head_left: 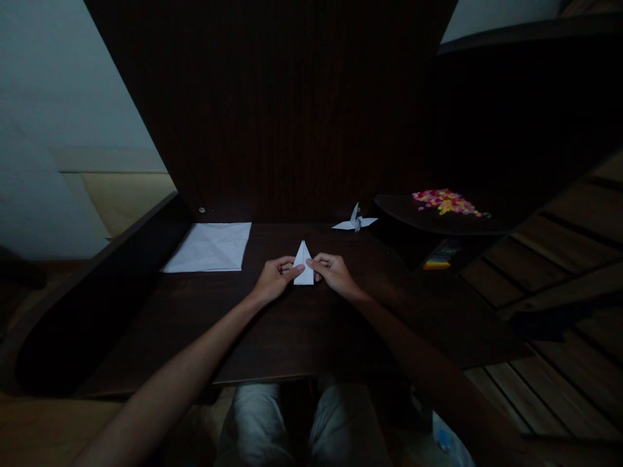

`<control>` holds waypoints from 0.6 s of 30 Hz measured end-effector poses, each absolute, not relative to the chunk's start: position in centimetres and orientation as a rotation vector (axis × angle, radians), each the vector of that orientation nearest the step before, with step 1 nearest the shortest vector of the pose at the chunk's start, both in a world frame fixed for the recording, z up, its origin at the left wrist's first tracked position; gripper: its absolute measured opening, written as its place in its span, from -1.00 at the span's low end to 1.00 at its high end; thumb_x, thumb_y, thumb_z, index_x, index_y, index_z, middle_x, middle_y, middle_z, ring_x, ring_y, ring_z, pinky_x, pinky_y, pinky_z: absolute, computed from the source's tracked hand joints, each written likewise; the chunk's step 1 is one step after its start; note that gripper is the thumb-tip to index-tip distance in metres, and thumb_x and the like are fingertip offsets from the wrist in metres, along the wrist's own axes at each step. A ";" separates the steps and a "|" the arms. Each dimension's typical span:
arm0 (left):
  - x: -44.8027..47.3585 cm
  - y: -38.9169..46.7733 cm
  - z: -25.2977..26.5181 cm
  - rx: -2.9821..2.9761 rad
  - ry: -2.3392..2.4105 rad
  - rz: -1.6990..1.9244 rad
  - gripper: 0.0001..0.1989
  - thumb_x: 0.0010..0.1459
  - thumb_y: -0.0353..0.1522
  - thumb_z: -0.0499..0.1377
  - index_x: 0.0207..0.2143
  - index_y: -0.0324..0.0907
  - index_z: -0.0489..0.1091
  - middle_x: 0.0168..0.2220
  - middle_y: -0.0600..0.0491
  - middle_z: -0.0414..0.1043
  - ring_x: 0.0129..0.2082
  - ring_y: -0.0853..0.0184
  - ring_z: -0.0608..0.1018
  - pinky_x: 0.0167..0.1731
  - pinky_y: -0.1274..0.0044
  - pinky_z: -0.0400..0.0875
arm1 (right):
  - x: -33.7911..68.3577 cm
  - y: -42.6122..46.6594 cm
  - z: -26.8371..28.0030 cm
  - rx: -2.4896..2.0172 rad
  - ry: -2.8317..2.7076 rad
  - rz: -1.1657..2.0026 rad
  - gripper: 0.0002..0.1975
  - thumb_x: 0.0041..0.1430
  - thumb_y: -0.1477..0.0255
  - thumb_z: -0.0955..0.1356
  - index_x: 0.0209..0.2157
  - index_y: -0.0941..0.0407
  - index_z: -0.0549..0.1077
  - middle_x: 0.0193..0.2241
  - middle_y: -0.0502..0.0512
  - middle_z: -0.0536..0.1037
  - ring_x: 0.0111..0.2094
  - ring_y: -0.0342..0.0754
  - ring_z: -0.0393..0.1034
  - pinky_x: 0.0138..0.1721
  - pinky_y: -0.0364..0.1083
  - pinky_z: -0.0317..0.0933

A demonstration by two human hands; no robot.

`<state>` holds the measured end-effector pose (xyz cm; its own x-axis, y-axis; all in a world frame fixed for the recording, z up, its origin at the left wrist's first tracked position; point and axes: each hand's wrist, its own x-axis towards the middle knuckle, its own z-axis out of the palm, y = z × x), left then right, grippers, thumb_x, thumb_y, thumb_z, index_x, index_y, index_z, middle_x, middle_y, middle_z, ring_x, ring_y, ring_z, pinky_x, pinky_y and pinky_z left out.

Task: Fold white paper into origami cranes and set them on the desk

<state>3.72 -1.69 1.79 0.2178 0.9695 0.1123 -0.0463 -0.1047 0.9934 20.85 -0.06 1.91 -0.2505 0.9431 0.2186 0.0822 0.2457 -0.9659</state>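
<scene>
Between my two hands is a small piece of folded white paper (304, 275), shaped like a narrow triangle with its point away from me and a crease or slit down its middle. My left hand (275, 277) pinches its left edge, thumb on top. On the right edge, my right hand (335, 272) grips it the same way, thumb on the paper and fingers curled beneath. Beyond my right hand, a finished white paper crane (356, 224) stands with wings spread. To the left lies a stack of white paper sheets (211, 246) with visible creases.
The dark wooden desk (195, 324) has a tall back panel (272, 110) and a raised left side board (97, 292). At the right, a rounded shelf (394, 211) bears a pile of small pink, red and yellow pieces (445, 201). A yellow item (437, 264) sits beneath it.
</scene>
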 end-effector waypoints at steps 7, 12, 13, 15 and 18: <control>3.5 -1.6 1.8 1.367 0.927 1.098 -0.70 -0.11 -0.20 0.32 -0.40 -0.26 0.48 -0.55 0.09 0.46 -0.58 0.43 0.43 -0.54 0.62 0.28 | 20.8 -0.1 1.9 -0.969 -1.601 1.164 -0.59 -0.06 0.07 0.39 -0.63 0.13 0.35 -0.73 -0.05 0.36 -0.69 -0.21 0.22 -0.64 -0.20 0.09; 3.5 -1.7 1.9 1.375 0.932 1.076 -0.70 -0.10 -0.18 0.31 -0.46 -0.26 0.47 -0.56 0.09 0.46 -0.58 0.43 0.43 -0.55 0.62 0.27 | 20.8 -0.1 1.9 -0.971 -1.605 1.172 -0.57 -0.06 0.05 0.38 -0.64 0.13 0.32 -0.74 -0.06 0.35 -0.70 -0.21 0.21 -0.66 -0.20 0.07; 3.5 -1.8 1.9 1.373 0.935 1.067 -0.70 -0.10 -0.18 0.31 -0.46 -0.26 0.47 -0.55 0.09 0.46 -0.57 0.43 0.43 -0.54 0.62 0.27 | 20.8 -0.1 1.9 -0.976 -1.605 1.177 -0.56 -0.05 0.05 0.38 -0.65 0.13 0.32 -0.74 -0.06 0.35 -0.70 -0.21 0.20 -0.66 -0.20 0.06; 3.5 -1.8 1.9 1.368 0.935 1.042 -0.70 -0.11 -0.18 0.31 -0.45 -0.26 0.47 -0.53 0.08 0.48 -0.56 0.42 0.45 -0.53 0.61 0.28 | 20.8 -0.1 1.8 -0.986 -1.606 1.193 -0.55 -0.04 0.05 0.38 -0.66 0.13 0.31 -0.75 -0.06 0.33 -0.71 -0.22 0.19 -0.67 -0.21 0.04; 3.5 -1.9 2.0 1.359 0.915 0.995 -0.70 -0.11 -0.19 0.32 -0.46 -0.26 0.47 -0.51 0.06 0.50 -0.54 0.40 0.47 -0.50 0.60 0.29 | 20.8 -0.2 1.8 -0.993 -1.590 1.221 -0.55 -0.04 0.05 0.37 -0.67 0.13 0.29 -0.75 -0.07 0.31 -0.71 -0.23 0.17 -0.69 -0.21 0.01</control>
